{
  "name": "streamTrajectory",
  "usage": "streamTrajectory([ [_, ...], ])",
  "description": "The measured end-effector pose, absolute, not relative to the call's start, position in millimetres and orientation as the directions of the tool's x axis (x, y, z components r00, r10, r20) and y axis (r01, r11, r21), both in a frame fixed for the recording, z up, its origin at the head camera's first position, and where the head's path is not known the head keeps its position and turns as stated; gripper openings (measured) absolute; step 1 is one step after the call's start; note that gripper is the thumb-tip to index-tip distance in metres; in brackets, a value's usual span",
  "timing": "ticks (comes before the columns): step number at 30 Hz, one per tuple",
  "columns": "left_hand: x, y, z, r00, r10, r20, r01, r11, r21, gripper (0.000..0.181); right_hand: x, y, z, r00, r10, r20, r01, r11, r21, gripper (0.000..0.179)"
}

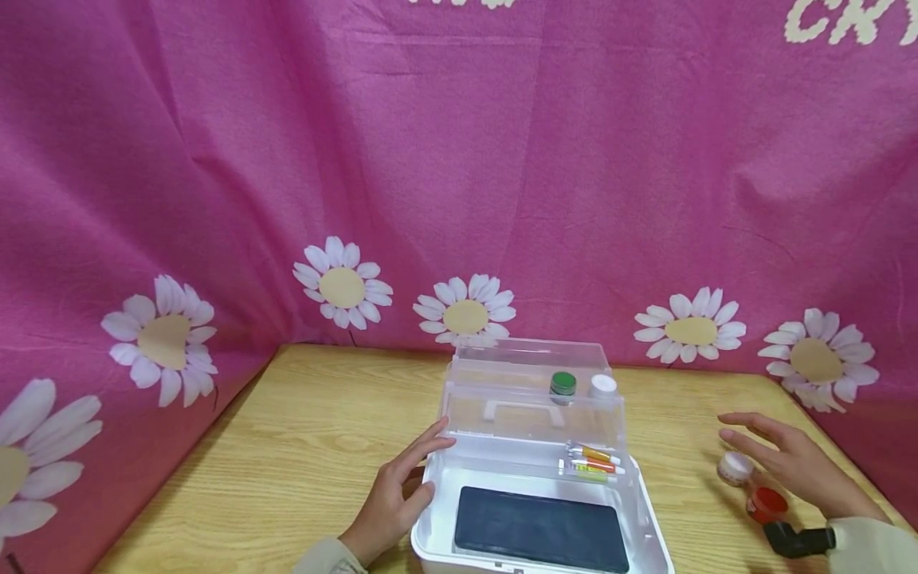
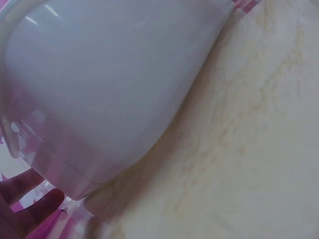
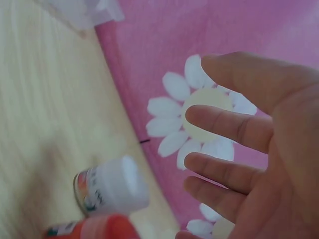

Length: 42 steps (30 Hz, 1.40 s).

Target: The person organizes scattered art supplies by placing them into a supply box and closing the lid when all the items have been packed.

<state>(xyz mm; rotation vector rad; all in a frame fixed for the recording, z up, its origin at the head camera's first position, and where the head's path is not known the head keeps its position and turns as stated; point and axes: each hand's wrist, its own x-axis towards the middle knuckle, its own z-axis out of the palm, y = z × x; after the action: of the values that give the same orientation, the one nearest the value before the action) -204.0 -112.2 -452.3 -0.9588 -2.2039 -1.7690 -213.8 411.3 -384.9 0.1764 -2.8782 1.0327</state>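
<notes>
A white plastic case [image 1: 421, 536] stands with its translucent lid [image 1: 466, 399] raised. Inside lies a dark flat rectangular item [image 1: 541, 528]; several small paint tubes [image 1: 595, 464] are on its clear tray. My left hand [image 1: 394, 498] rests against the case's left side, fingers extended along it; the left wrist view shows fingertips [image 2: 47, 201] at its corner. Off to the right, my right hand [image 1: 799, 462] is held with fingers spread and nothing in it, over a white-lidded jar [image 1: 735, 468] and a red jar [image 1: 767, 505]. Both jars [image 3: 112, 186] stand close together, below the fingers.
A green-lidded jar [image 1: 562, 383] and a white-lidded one [image 1: 603, 387] show behind or through the clear lid. The wooden table [image 1: 344, 406] meets a pink curtain [image 1: 402, 159] with daisies at the back and sides. A black device [image 1: 796, 540] is strapped at the right wrist.
</notes>
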Motion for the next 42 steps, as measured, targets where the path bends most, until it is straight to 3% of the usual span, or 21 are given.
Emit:
streamTrajectory([
  [16,-204.4,-112.3,-452.2,-0.783,0.387,0.487,0.559,0.094,0.824,0.065,-222.8,433.8,-402.1,-0.981,-0.029,-0.193,0.099,0.781,-0.617,0.072],
  [26,-205.1,-111.3,-453.3,-0.769,0.381,0.513,0.578,0.070,0.813,0.063,-220.8,437.5,-415.2,-0.982,-0.089,-0.165,0.031,0.791,-0.611,0.065],
  [33,-205.8,-110.4,-453.2,-0.742,0.390,0.545,0.608,0.050,0.792,0.063,-222.3,439.8,-419.8,-0.968,-0.072,-0.241,0.092,0.791,-0.605,0.077],
  [42,-205.1,-110.4,-454.0,-0.751,0.382,0.539,0.597,0.045,0.801,0.063,-220.9,441.7,-426.7,-0.973,-0.097,-0.208,0.051,0.792,-0.608,0.079],
])
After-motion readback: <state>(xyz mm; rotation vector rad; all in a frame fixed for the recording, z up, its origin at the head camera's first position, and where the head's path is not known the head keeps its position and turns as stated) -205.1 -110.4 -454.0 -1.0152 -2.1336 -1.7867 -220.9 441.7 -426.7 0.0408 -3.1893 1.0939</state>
